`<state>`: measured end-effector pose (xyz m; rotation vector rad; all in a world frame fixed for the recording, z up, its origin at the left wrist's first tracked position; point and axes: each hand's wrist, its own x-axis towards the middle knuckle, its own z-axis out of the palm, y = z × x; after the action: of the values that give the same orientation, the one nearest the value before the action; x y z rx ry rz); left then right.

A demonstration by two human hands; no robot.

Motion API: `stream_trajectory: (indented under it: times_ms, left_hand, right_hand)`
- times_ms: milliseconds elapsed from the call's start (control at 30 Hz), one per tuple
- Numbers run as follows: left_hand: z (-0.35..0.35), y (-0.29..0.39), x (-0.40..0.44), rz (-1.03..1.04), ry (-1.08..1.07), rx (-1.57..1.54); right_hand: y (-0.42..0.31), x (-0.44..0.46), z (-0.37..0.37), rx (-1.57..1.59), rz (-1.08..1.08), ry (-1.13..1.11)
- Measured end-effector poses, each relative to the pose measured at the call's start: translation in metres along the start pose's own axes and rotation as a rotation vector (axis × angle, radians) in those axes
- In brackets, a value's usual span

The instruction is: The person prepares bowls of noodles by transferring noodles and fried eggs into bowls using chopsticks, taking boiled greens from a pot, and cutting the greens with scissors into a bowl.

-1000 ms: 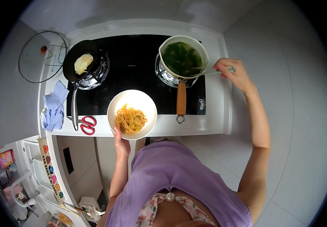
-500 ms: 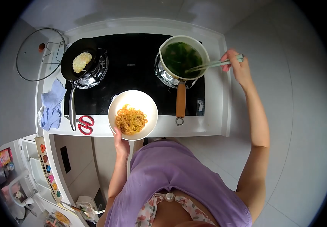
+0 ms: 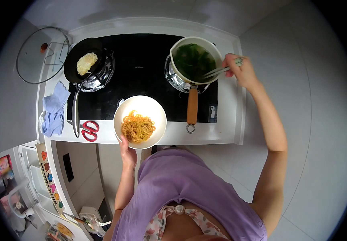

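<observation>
My left hand [image 3: 127,152] grips the near rim of a white bowl [image 3: 158,132], thumb over the edge, fingers hidden beneath. Sauced noodles [image 3: 138,127] lie inside the bowl, which is over the counter's front edge. Pale green chopsticks [image 3: 217,71] are pinched in my right hand [image 3: 237,69], beside the right rim of a cream saucepan [image 3: 218,56]. Their tips dip into the broth, where dark leafy greens [image 3: 192,60] float. The saucepan sits on the right burner, its wooden handle [image 3: 192,106] pointing toward me.
A black frying pan [image 3: 70,68] holding a fried egg [image 3: 87,63] rests on the left burner. Red-handled scissors [image 3: 90,131] and a blue cloth [image 3: 55,105] lie at the counter's left. A glass lid [image 3: 31,60] stands in a wire rack at the far left.
My right hand has moved left and slightly down, closer to the saucepan's rim, and the chopstick tips have shifted a little in the broth. The bowl stays nearly where it was.
</observation>
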<state>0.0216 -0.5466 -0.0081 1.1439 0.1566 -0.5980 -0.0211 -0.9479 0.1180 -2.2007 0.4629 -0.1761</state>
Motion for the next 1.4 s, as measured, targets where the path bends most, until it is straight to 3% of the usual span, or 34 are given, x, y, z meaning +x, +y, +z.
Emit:
stream_trajectory:
  times_ms: [100, 467, 567, 667, 767, 900, 1000, 1100, 1200, 1400]
  left_hand:
    - [0.0, 0.001, -0.001, 0.011, 0.001, -0.001]
    - [0.006, 0.007, -0.001, -0.005, -0.025, -0.023]
    - [0.004, 0.004, 0.0, 0.0, -0.03, -0.017]
    - [0.004, 0.004, 0.0, -0.022, -0.037, -0.024]
    - [0.002, 0.001, -0.001, -0.019, -0.026, -0.029]
    - [0.002, 0.0, -0.003, -0.019, -0.039, -0.035]
    - [-0.002, -0.004, -0.001, -0.016, -0.051, -0.025]
    - [-0.006, -0.007, -0.002, -0.033, -0.062, -0.015]
    - [-0.008, -0.009, -0.002, -0.046, -0.091, -0.001]
    - [-0.008, -0.029, -0.003, -0.038, -0.117, 0.095]
  right_hand:
    - [0.011, -0.007, -0.01, 0.218, 0.065, 0.227]
    - [0.049, -0.031, -0.037, 0.563, 0.351, 0.728]
    - [0.046, -0.034, -0.031, 0.535, 0.289, 0.668]
    - [0.033, -0.036, -0.022, 0.426, 0.083, 0.368]
    - [0.01, -0.039, -0.016, 0.014, -0.097, 0.131]
    - [-0.004, -0.029, -0.005, -0.131, -0.185, -0.013]
    - [0.005, -0.022, 0.004, -0.034, -0.109, 0.061]
    - [0.016, -0.017, 0.004, 0.203, 0.072, 0.371]
    - [0.024, -0.018, -0.01, 0.353, 0.165, 0.537]
    - [0.049, -0.026, -0.023, 0.503, 0.303, 0.706]
